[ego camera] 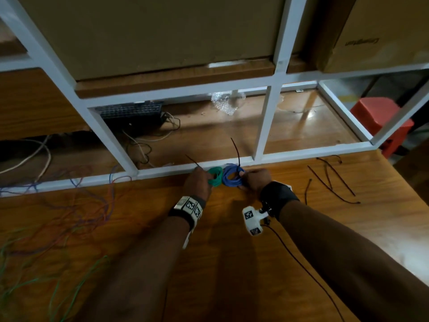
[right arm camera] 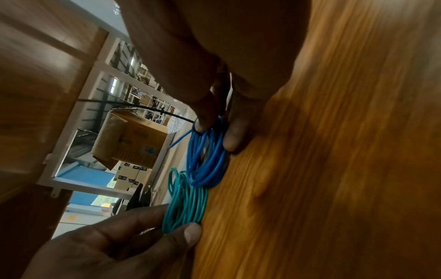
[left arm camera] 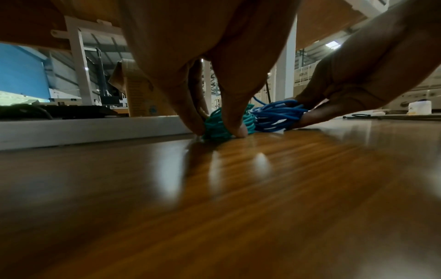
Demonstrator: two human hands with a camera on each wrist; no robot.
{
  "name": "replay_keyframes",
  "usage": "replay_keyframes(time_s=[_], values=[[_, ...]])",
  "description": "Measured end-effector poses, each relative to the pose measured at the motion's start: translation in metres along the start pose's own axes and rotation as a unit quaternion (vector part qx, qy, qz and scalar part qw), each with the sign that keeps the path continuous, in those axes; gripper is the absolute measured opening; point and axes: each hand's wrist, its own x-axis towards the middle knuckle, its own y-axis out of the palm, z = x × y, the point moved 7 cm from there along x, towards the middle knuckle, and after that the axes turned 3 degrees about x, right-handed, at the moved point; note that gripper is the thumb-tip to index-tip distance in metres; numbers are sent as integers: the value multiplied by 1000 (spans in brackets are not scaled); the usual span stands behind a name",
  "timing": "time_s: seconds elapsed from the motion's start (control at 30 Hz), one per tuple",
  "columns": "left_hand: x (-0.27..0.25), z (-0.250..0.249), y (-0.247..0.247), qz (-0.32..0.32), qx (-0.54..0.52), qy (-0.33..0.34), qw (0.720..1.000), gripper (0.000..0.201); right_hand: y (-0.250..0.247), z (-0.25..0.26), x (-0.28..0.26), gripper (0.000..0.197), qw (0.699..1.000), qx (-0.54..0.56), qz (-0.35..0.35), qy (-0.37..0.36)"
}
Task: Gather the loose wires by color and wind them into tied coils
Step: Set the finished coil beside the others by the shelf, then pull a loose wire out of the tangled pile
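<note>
Hands sit at the far edge of the tabletop [ego camera: 232,240]: left hand [ego camera: 197,182] pinches the green coil [ego camera: 214,178], right hand [ego camera: 256,180] pinches the blue coil [ego camera: 232,178], coils touching side by side

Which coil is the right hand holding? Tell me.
The blue coil, pinched by the right hand; the green coil beside it is under the left hand.

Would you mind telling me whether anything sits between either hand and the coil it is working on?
Nothing visible does: the left hand already grips the green coil and the right hand pinches the blue coil.
</note>
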Motion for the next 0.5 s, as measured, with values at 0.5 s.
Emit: replay_keyframes(time_s=[0.5], values=[[-169, 84, -114, -112, -184, -101, 971, 35, 75, 33, -154, 23, 889, -276, 71, -358]])
